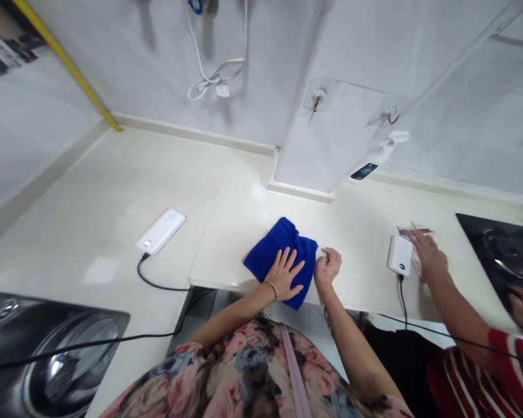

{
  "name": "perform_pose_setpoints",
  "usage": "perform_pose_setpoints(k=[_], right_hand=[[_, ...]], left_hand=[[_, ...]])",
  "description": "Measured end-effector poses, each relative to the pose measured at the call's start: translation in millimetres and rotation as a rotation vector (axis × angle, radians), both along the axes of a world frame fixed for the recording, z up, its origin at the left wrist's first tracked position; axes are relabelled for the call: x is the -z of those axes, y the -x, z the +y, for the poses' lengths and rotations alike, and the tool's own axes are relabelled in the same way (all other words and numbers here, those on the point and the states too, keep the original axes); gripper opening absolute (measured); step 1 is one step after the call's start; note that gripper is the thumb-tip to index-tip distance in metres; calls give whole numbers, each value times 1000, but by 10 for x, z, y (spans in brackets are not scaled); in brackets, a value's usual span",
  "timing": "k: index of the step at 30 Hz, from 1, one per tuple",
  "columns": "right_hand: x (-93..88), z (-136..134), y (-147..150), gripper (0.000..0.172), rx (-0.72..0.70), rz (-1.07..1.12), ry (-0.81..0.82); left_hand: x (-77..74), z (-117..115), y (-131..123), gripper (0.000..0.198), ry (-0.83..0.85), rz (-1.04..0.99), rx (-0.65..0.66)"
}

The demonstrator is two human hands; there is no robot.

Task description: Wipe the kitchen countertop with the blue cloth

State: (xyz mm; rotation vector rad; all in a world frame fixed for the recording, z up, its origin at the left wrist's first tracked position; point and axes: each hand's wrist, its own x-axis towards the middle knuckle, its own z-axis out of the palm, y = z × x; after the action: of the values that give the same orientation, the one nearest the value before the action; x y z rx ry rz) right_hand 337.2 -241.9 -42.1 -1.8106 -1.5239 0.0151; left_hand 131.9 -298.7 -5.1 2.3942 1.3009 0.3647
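Note:
A folded blue cloth (268, 247) lies on the white countertop near its front edge, one corner hanging past the edge. My left hand (283, 276) rests flat on the cloth with its fingers spread, a thin bracelet at the wrist. Just right of the cloth, my right hand (328, 267) is on the counter close against the cloth's edge. Its fingers are curled in, and nothing shows in them.
A white power bank (162, 232) with a black cable lies left; a sink (124, 325) is at lower left. On the right are another power bank (400, 255), a co-worker's hand (429, 252) and a black hob (505, 249). A wall corner (303, 191) juts out behind the cloth.

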Motion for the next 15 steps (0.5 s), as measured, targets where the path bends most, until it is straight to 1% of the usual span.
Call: perform_pose_setpoints(k=[3,6,8,10,12,15], right_hand=[[22,-26,-37,29,-28,-11,-15],[56,-35,-38,31,-47,8,-24],[69,-31,-17,31,-42,18,-27],[61,-24,22,29,-15,5,-20],[30,-22,74,28,27,-28,2],[-44,-30,155,30,63,-56,45]], left_hand=[[32,-215,148,76,-12,-2,27],[25,-336,430,68,-1,11,34],[-2,-368,644,66,8,26,2],[-43,-356,851,64,16,38,-51],[-91,-285,1039,62,24,43,-105],[-154,-47,1279,59,39,65,-201]])
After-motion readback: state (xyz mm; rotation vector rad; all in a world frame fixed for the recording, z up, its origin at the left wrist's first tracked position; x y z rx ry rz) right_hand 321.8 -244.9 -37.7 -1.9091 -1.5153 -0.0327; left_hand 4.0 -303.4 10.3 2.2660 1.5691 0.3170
